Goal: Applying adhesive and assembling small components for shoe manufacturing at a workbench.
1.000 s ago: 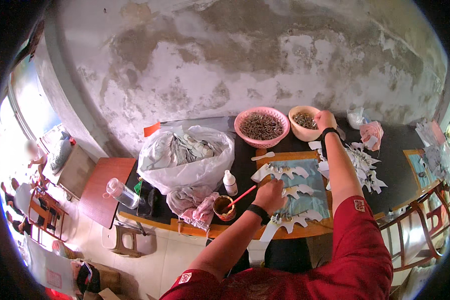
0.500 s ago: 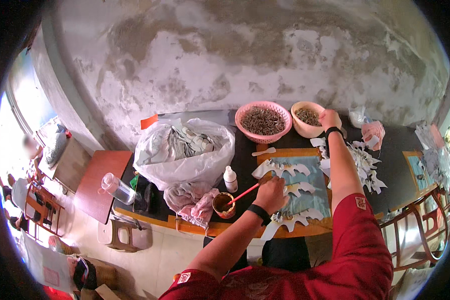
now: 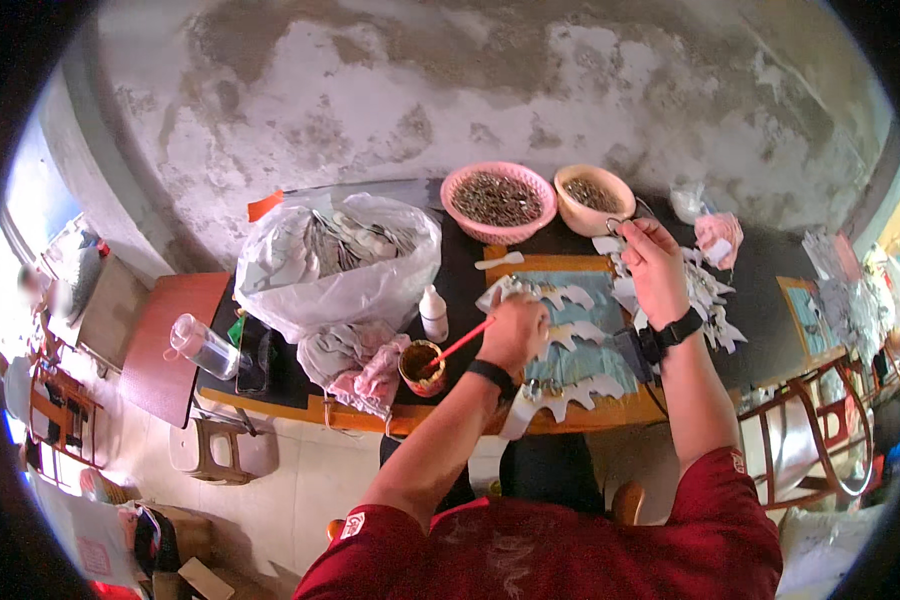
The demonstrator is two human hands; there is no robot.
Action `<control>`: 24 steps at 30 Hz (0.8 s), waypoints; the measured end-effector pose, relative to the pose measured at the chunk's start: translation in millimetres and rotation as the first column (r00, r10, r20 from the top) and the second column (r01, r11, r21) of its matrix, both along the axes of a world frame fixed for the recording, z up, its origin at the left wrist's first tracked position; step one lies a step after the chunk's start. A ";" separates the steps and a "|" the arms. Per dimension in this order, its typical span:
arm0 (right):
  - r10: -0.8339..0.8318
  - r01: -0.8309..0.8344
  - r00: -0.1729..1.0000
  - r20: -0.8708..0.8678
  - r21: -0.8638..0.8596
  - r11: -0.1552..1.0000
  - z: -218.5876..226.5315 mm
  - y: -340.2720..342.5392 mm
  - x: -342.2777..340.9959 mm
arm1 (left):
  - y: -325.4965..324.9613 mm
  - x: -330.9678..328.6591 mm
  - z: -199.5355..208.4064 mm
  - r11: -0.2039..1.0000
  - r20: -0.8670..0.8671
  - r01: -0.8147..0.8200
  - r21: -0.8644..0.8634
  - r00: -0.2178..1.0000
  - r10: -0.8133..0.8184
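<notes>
My right hand is raised in front of the cream bowl, pinching a small dark curved piece, ring-like and apparently metal. Over the blue sheet, my left hand has curled fingers at the uppermost flat white toothed piece; what they grip is hidden. A brush-like red stick leans out of a small can with brown contents, its upper end against my left hand. Two more toothed pieces, a middle one and a near one, lie below, with small metal bits on them.
A pink basket of small dark metal pieces stands beside the cream bowl. Left are a plastic bag of white pieces, a cloth, a white bottle and a clear jug. More white pieces pile up at right.
My right hand has come back from the cream bowl toward me and now shows the small curved piece. My left hand has shifted slightly away from me. The whole view has tilted a little.
</notes>
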State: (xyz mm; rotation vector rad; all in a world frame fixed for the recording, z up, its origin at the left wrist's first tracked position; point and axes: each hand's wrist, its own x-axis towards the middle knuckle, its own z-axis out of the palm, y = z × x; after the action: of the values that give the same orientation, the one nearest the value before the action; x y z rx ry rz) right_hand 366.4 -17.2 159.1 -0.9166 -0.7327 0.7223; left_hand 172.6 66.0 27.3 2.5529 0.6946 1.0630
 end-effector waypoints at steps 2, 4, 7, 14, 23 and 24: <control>0.069 -0.065 0.996 -0.056 0.078 0.995 11.3 -30.1 -23.2 | -6.6 -2.5 20.2 1.000 0.061 0.012 0.000 0.998 -0.012; 0.012 -0.009 0.999 -0.030 0.097 0.995 14.6 -58.2 -44.9 | -31.1 -7.3 43.2 0.998 0.118 0.047 -0.051 0.992 -0.041; -0.115 0.111 0.993 0.010 0.174 0.978 2.7 -96.0 -85.6 | -82.8 -28.6 76.1 0.852 0.536 0.398 -0.339 0.826 -0.173; -0.093 0.090 0.996 0.003 0.227 0.970 -37.4 -153.5 -168.3 | -167.7 -81.2 101.6 0.714 0.728 0.563 -0.417 0.677 -0.109; 0.097 -0.105 0.666 0.740 -0.037 0.994 -40.6 -180.9 -161.4 | -183.9 -148.7 86.6 0.936 0.205 0.243 -0.254 0.959 -0.193; 0.086 -0.063 0.612 0.787 -0.060 0.996 -42.1 -183.3 -161.6 | -183.7 -150.4 84.4 0.952 0.160 0.257 -0.163 0.960 -0.232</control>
State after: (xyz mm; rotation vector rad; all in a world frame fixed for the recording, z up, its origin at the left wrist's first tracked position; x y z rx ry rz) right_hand 204.8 -200.5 117.1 -1.2480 -1.5677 0.3588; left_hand 22.2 -117.6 111.7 2.3098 0.4045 1.0290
